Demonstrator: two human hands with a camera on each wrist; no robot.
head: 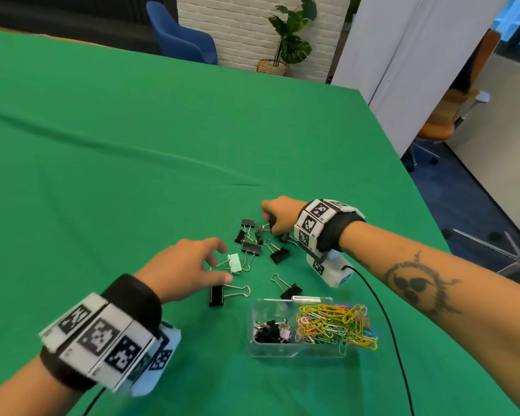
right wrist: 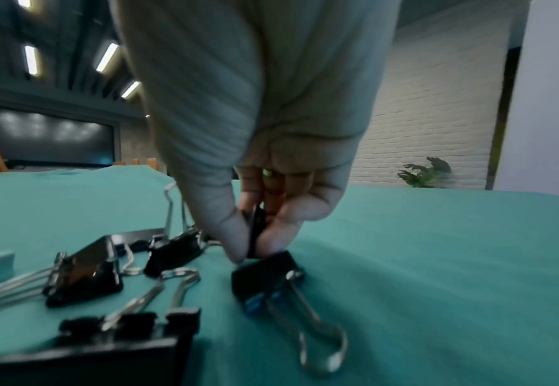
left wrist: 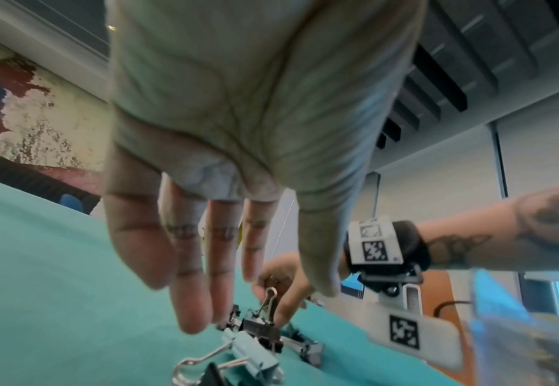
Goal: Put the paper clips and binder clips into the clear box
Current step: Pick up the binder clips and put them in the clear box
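Several black binder clips [head: 251,248] lie scattered on the green cloth. A pale green binder clip [head: 234,263] lies among them, also in the left wrist view [left wrist: 255,356]. My left hand [head: 216,262] hovers over the pale green clip with fingers spread and straight [left wrist: 190,300], holding nothing. My right hand [head: 269,220] is at the far side of the pile, thumb and fingers pinching a small black binder clip [right wrist: 255,232] just above the cloth. The clear box [head: 300,327] stands near me; it holds small binder clips [head: 270,331] on its left and coloured paper clips [head: 336,325] on its right.
The green cloth [head: 132,145] covers the whole table; its right edge runs diagonally past my right forearm. A black cable [head: 385,322] runs from the right wrist camera along the box's right side. A blue chair [head: 180,34] and a potted plant [head: 291,34] stand beyond the table.
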